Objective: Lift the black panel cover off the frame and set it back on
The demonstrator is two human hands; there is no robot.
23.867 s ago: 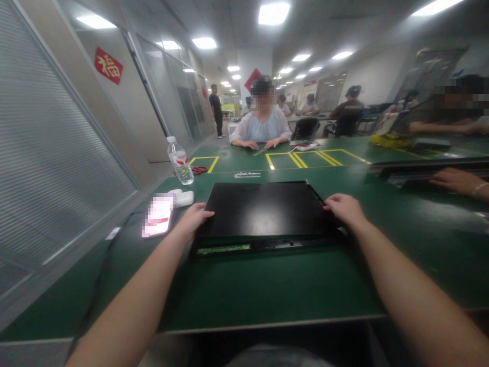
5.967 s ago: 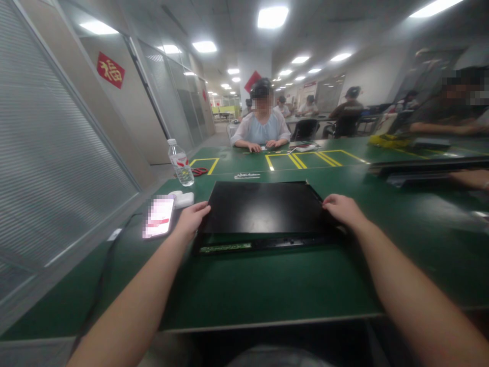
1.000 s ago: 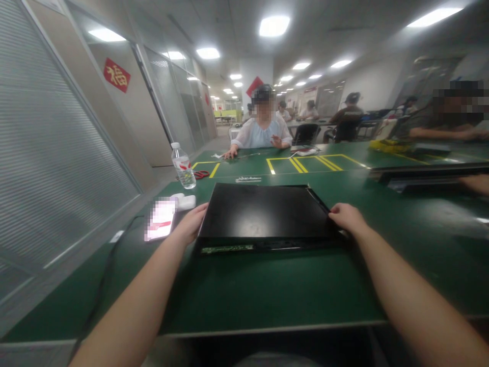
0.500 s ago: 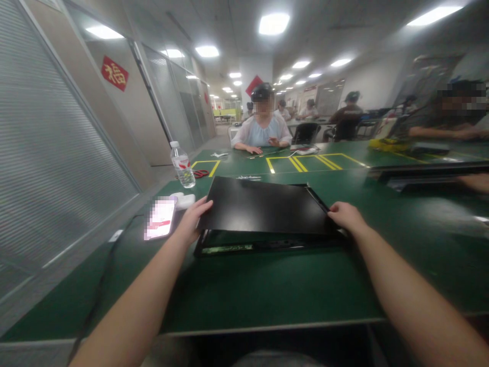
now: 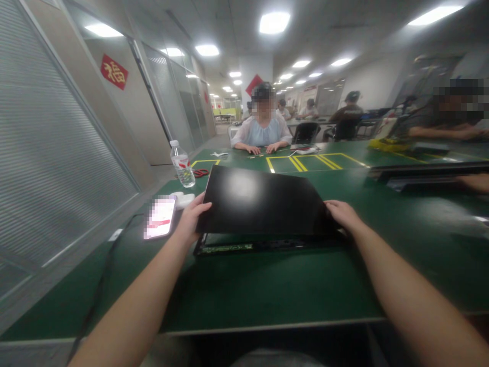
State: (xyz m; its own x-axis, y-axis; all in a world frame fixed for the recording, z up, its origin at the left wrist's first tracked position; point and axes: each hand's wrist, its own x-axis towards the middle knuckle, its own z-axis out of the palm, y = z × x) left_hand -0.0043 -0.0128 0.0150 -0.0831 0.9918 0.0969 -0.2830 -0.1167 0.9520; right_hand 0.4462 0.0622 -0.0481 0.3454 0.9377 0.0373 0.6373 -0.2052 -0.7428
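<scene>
A glossy black display panel [image 5: 263, 204] is held tilted, its far edge raised, over a black frame [image 5: 294, 242] on the green table. Most of that frame is hidden beneath the panel; its near edge shows, with a green strip like a circuit board [image 5: 225, 248] at the left. My left hand [image 5: 193, 216] grips the panel's left edge, thumb on top and the other fingers underneath. At the right edge, my right hand [image 5: 342, 214] is closed on the panel, its fingertips partly out of sight behind it.
Left of the panel lie a lit phone [image 5: 161, 218], a white case [image 5: 185, 201], a water bottle [image 5: 182, 165] and red-handled scissors [image 5: 200, 173]. A person [image 5: 262, 130] sits across the green table [image 5: 267, 300]. Black panels [image 5: 431, 173] lie at the right beside another person's hand.
The panel's far edge has risen and now covers the frame's far right part. My right hand has shifted slightly left and up. The person opposite has lowered a hand to the table.
</scene>
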